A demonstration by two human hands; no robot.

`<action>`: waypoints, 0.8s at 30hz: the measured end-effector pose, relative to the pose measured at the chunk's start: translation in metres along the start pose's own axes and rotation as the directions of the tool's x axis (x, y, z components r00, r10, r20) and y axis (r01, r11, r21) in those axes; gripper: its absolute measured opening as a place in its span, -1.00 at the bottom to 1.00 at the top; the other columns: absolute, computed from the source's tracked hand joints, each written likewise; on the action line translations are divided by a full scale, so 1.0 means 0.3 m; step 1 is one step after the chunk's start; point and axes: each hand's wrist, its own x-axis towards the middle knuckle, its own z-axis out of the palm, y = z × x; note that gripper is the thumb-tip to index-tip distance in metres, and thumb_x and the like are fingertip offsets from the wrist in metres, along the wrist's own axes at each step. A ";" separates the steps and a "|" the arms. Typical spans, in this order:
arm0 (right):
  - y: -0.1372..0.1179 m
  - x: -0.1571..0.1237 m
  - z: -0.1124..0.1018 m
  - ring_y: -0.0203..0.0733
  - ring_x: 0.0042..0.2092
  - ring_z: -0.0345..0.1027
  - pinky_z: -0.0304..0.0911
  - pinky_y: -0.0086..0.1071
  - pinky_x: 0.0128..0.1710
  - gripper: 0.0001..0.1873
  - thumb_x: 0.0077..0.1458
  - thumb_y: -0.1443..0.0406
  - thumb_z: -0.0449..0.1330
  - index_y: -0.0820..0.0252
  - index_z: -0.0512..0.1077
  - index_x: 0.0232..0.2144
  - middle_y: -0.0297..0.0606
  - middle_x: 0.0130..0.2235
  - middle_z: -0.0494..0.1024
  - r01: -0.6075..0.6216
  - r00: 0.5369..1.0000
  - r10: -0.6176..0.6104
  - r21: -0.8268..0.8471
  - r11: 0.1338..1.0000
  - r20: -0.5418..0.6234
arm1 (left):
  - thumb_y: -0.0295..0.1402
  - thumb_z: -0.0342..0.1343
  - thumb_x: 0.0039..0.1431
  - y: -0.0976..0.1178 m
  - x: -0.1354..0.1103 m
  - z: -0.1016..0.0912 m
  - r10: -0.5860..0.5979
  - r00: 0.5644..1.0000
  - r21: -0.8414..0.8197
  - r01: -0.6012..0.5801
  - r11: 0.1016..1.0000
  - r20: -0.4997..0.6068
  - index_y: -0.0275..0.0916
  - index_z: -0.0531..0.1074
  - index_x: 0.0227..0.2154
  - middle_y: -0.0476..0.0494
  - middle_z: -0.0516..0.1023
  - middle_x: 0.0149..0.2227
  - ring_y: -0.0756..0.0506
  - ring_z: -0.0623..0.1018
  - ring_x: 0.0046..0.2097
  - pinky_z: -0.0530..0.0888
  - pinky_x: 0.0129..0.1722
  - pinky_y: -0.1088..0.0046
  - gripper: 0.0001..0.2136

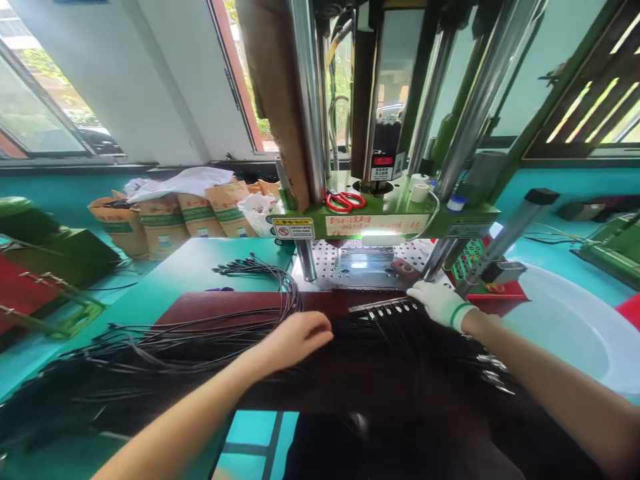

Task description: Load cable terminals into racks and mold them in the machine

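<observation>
At a green press (380, 223), the left hand (295, 340) lies half-curled, palm down, on loose black cables (200, 333) spread over a dark red mat (210, 305); whether it grips 1 cannot be told. The gloved right hand (437, 303) rests bent-fingered against the right end of a metal strip (383, 308) before the press, its grip unclear.

The long black cable bundle (200, 333) lies across the dark red mat (210, 305), left of the bare left hand (300, 337). The slim metal connector rack (383, 308) sits before the green metal press (450, 223), touching the white-gloved right hand (435, 300). The red-handled scissors (346, 200) lie on the press. The brown paper sacks (165, 223) stand behind, to the left.
</observation>
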 end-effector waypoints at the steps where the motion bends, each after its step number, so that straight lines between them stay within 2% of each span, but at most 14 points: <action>1: -0.004 -0.005 0.006 -0.07 -0.02 0.23 0.10 -0.26 -0.06 -0.51 -0.12 0.55 0.00 0.23 0.34 -0.08 -0.06 -0.03 0.34 -0.015 1.000 0.015 -0.001 1.000 0.008 | -0.19 -0.08 0.14 0.042 0.025 0.055 0.007 0.999 -0.017 -0.007 1.000 0.035 -0.22 0.41 -0.37 -0.02 0.47 -0.39 -0.01 0.42 -0.37 0.27 -0.38 0.53 -0.75; 4: -0.013 0.001 0.004 -0.01 -0.02 0.20 0.07 -0.24 -0.07 -0.59 -0.14 0.52 0.04 0.25 0.38 -0.17 -0.03 -0.08 0.37 -0.060 0.995 0.058 0.026 0.998 0.077 | -0.09 -0.09 0.13 0.148 0.080 0.212 0.049 0.994 -0.013 -0.048 0.999 0.094 -0.22 0.43 -0.41 -0.09 0.47 -0.41 -0.07 0.43 -0.33 0.27 -0.35 0.47 -0.67; 7: 0.000 0.015 -0.024 -0.04 -0.14 0.30 0.15 -0.31 -0.20 -0.62 -0.25 0.50 0.12 0.18 0.43 -0.28 -0.15 -0.19 0.45 -0.084 0.983 0.072 0.064 0.994 0.170 | -0.03 -0.12 0.12 0.216 0.102 0.316 0.105 0.990 0.013 -0.107 0.994 0.096 -0.24 0.45 -0.44 -0.19 0.47 -0.40 -0.14 0.42 -0.28 0.28 -0.25 0.37 -0.60; 11: 0.019 0.019 -0.081 -0.02 -0.22 0.34 0.15 -0.33 -0.30 -0.68 -0.25 0.45 0.13 0.17 0.44 -0.32 -0.18 -0.28 0.48 -0.171 0.972 0.151 0.101 0.980 0.178 | 0.01 -0.06 0.06 0.253 0.117 0.368 0.085 0.988 -0.055 -0.078 0.995 0.132 -0.27 0.44 -0.50 -0.25 0.47 -0.41 -0.19 0.43 -0.27 0.30 -0.25 0.32 -0.59; 13: 0.027 0.024 -0.110 -0.03 -0.26 0.35 0.14 -0.34 -0.33 -0.68 -0.23 0.43 0.13 0.17 0.43 -0.30 -0.19 -0.33 0.49 -0.224 0.967 0.206 0.120 0.967 0.151 | -0.02 0.03 0.00 0.255 0.137 0.373 0.032 0.984 -0.225 0.009 0.974 0.178 -0.27 0.43 -0.47 -0.18 0.48 -0.42 -0.15 0.43 -0.31 0.31 -0.30 0.36 -0.64; 14: 0.032 0.031 -0.124 -0.04 -0.27 0.35 0.14 -0.35 -0.34 -0.67 -0.22 0.42 0.13 0.18 0.43 -0.29 -0.19 -0.34 0.49 -0.250 0.963 0.232 0.131 0.959 0.136 | -0.05 0.08 -0.03 0.253 0.152 0.372 0.006 0.979 -0.354 0.068 0.933 0.204 -0.26 0.42 -0.43 -0.15 0.49 -0.42 -0.12 0.44 -0.33 0.32 -0.32 0.38 -0.66; 15: 0.039 0.041 -0.137 -0.04 -0.28 0.35 0.14 -0.35 -0.35 -0.67 -0.21 0.41 0.13 0.18 0.42 -0.28 -0.19 -0.34 0.49 -0.274 0.959 0.259 0.144 0.951 0.118 | -0.07 0.13 -0.07 0.250 0.172 0.370 -0.016 0.973 -0.503 0.133 0.854 0.230 -0.27 0.41 -0.37 -0.12 0.50 -0.42 -0.09 0.44 -0.35 0.32 -0.34 0.41 -0.66; 17: 0.059 0.074 -0.158 -0.05 -0.25 0.35 0.15 -0.37 -0.34 -0.68 -0.18 0.40 0.12 0.19 0.42 -0.26 -0.20 -0.30 0.49 -0.313 0.950 0.304 0.178 0.933 0.073 | -0.13 0.22 -0.16 0.238 0.224 0.357 -0.032 0.951 -0.775 0.269 0.573 0.306 -0.28 0.35 -0.28 -0.12 0.50 -0.39 -0.05 0.46 -0.37 0.34 -0.35 0.44 -0.59; 19: 0.077 0.122 -0.174 -0.08 -0.19 0.34 0.16 -0.39 -0.30 -0.69 -0.14 0.41 0.11 0.18 0.43 -0.25 -0.22 -0.24 0.49 -0.337 0.940 0.339 0.221 0.915 0.027 | -0.18 0.28 -0.23 0.221 0.287 0.337 -0.016 0.916 -0.884 0.391 0.256 0.401 -0.29 0.29 -0.24 -0.16 0.51 -0.38 -0.05 0.49 -0.37 0.37 -0.34 0.42 -0.52; 20: 0.083 0.150 -0.180 -0.10 -0.16 0.33 0.17 -0.39 -0.27 -0.69 -0.12 0.41 0.12 0.17 0.43 -0.24 -0.24 -0.20 0.48 -0.343 0.936 0.352 0.244 0.907 0.008 | -0.20 0.29 -0.24 0.210 0.321 0.326 -0.008 0.898 -0.888 0.437 0.141 0.440 -0.29 0.28 -0.24 -0.17 0.51 -0.39 -0.06 0.51 -0.38 0.38 -0.34 0.41 -0.51; 22: 0.084 0.210 -0.190 -0.13 -0.12 0.31 0.19 -0.36 -0.21 -0.71 -0.05 0.37 0.14 0.17 0.41 -0.19 -0.24 -0.13 0.45 -0.355 0.926 0.376 0.289 0.889 -0.019 | -0.25 0.30 -0.23 0.187 0.389 0.304 -0.014 0.880 -0.879 0.476 0.031 0.475 -0.28 0.29 -0.26 -0.16 0.52 -0.44 -0.08 0.53 -0.39 0.40 -0.35 0.39 -0.55; 24: 0.072 0.270 -0.199 -0.17 -0.12 0.30 0.21 -0.29 -0.15 -0.75 0.06 0.28 0.12 0.20 0.38 -0.16 -0.22 -0.10 0.42 -0.374 0.913 0.406 0.336 0.865 -0.031 | -0.30 0.28 -0.20 0.160 0.455 0.282 -0.046 0.889 -0.889 0.457 0.009 0.457 -0.28 0.31 -0.32 -0.11 0.50 -0.50 -0.10 0.54 -0.40 0.41 -0.38 0.40 -0.64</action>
